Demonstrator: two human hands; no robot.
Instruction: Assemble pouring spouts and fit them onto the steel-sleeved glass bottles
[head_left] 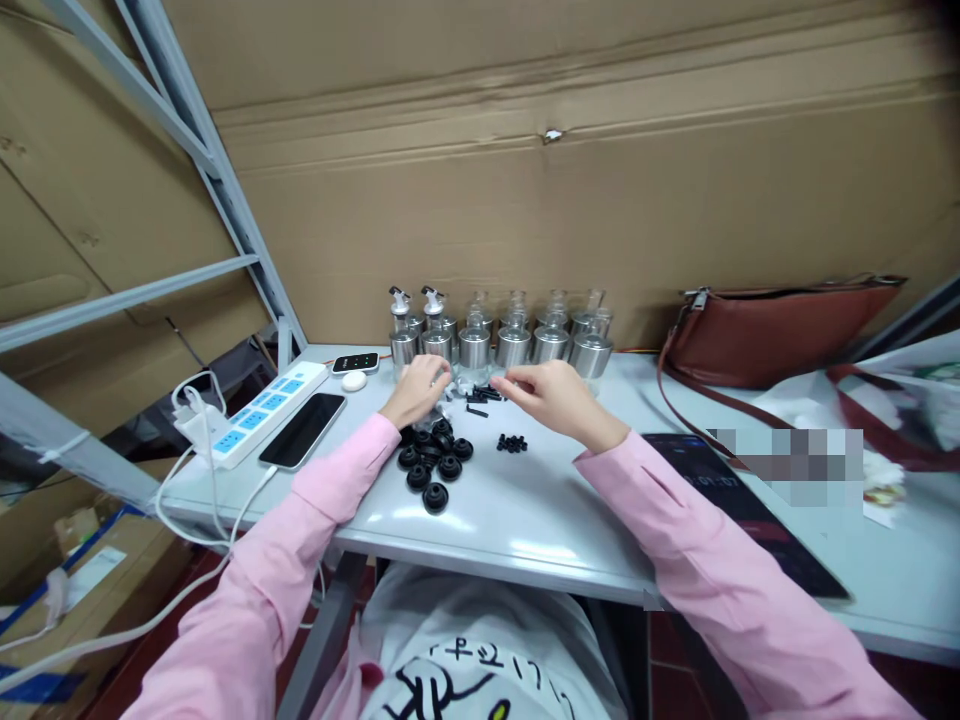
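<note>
My left hand (421, 388) reaches over small clear and white parts (444, 410), its fingers bent down and together; what they hold is hidden. Opposite it, my right hand (555, 398) has thumb and fingers pinched beside a scatter of small black sticks (487, 394). I cannot make out anything in that pinch. Round black stoppers (435, 497) lie heaped below my left hand. A cluster of tiny black pieces (512, 443) sits between my forearms. Behind my hands stand glass bottles with metal sleeves (514, 347); two at the left carry a pour spout (433, 303) with a black flip lid.
A white power strip (270, 412), a phone (304, 430), a small display device (355, 363) and a white round item (354, 381) are at the left. A tablet (739, 505) and brown bag (780, 335) occupy the right. Cardboard (570, 220) stands behind the table.
</note>
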